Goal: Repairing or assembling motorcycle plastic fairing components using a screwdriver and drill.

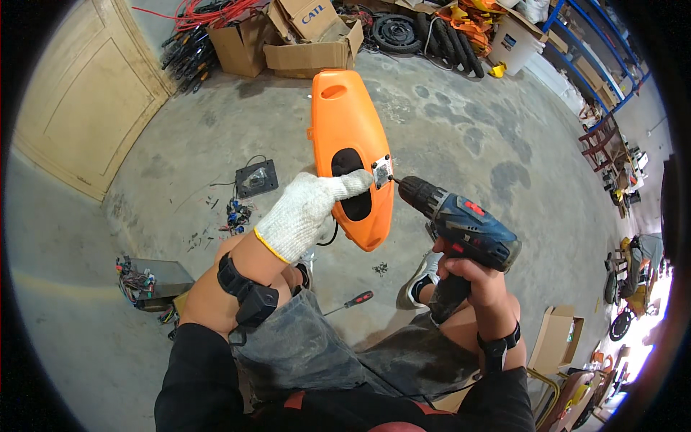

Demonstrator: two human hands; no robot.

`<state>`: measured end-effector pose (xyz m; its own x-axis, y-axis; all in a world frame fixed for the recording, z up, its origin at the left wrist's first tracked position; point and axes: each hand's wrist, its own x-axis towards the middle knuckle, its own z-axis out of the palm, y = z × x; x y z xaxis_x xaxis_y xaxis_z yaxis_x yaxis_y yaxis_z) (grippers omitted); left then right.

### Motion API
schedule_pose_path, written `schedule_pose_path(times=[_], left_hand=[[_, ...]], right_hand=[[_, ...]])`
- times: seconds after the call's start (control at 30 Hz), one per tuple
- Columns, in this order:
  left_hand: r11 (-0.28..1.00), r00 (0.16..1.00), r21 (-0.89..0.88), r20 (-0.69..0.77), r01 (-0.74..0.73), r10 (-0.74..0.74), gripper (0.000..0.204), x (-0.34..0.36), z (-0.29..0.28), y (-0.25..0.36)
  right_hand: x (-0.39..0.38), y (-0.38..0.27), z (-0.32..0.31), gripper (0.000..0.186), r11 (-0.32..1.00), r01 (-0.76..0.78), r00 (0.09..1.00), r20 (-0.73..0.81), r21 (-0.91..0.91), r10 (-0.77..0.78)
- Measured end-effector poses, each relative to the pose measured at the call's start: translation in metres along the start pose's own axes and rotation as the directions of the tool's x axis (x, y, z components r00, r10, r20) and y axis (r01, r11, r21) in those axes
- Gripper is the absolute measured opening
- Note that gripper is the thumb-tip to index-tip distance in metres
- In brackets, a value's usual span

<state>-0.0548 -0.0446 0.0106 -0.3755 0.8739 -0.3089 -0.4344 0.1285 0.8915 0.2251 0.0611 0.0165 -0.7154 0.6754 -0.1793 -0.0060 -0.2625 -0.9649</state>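
My left hand (299,214), in a white knit glove, holds a long orange plastic shell (350,115) in front of me. One gloved finger lies across the shell's dark oval opening (348,160) toward a small metal plate (382,172) with dark fasteners at its edge. The other fingers are partly hidden. My bare right hand (471,277) is closed round the grip of a dark blue cordless drill (475,230). The drill's bit points left and meets, or nearly meets, a fastener on the plate's right side; I cannot tell which.
On the concrete floor lie a screwdriver (350,302), a small heap of screws (380,268), a black square part (256,178) and a tangle of wires (237,214). Cardboard boxes (309,57) and tyres (453,47) stand at the back. Blue shelving (586,57) is at far right.
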Motion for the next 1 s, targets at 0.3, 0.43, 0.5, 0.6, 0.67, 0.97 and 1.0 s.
schedule_pose_path(times=[0.3, 0.43, 0.5, 0.6, 0.67, 0.97, 1.0], left_hand=[[1.000, 0.999, -0.009, 0.039, -0.028, 0.028, 0.037, -0.002, 0.001, -0.002], [0.993, 0.998, 0.105, -0.037, 0.056, -0.052, 0.036, -0.001, 0.001, -0.002], [0.986, 0.999, 0.167, -0.042, 0.023, -0.016, 0.042, -0.001, -0.005, -0.008], [0.987, 1.000, 0.158, -0.019, 0.015, -0.012, 0.042, -0.002, -0.001, -0.005], [0.994, 0.999, 0.099, -0.012, 0.040, -0.039, 0.034, -0.002, 0.002, -0.004], [0.990, 0.993, 0.097, -0.068, 0.099, -0.092, 0.037, -0.002, 0.007, -0.001], [0.984, 0.990, 0.136, -0.094, 0.114, -0.102, 0.037, -0.003, 0.010, 0.001]], right_hand=[[0.000, 0.000, -0.006, 0.041, 0.995, -0.007, 0.999, 0.032, -0.099, 0.010], [0.001, 0.000, -0.008, 0.039, 0.971, 0.018, 0.999, 0.042, -0.240, -0.008], [0.000, 0.003, -0.005, 0.039, 0.970, 0.014, 0.999, 0.039, -0.242, -0.005], [-0.002, 0.004, -0.013, 0.042, 0.978, 0.001, 0.999, 0.049, -0.211, 0.009], [-0.002, 0.005, -0.015, 0.043, 0.987, -0.004, 0.996, 0.082, -0.164, 0.018], [-0.002, 0.005, -0.011, 0.047, 0.984, -0.020, 0.999, 0.045, -0.174, 0.028], [-0.003, 0.004, -0.010, 0.048, 0.984, -0.016, 0.999, 0.042, -0.179, 0.024]])
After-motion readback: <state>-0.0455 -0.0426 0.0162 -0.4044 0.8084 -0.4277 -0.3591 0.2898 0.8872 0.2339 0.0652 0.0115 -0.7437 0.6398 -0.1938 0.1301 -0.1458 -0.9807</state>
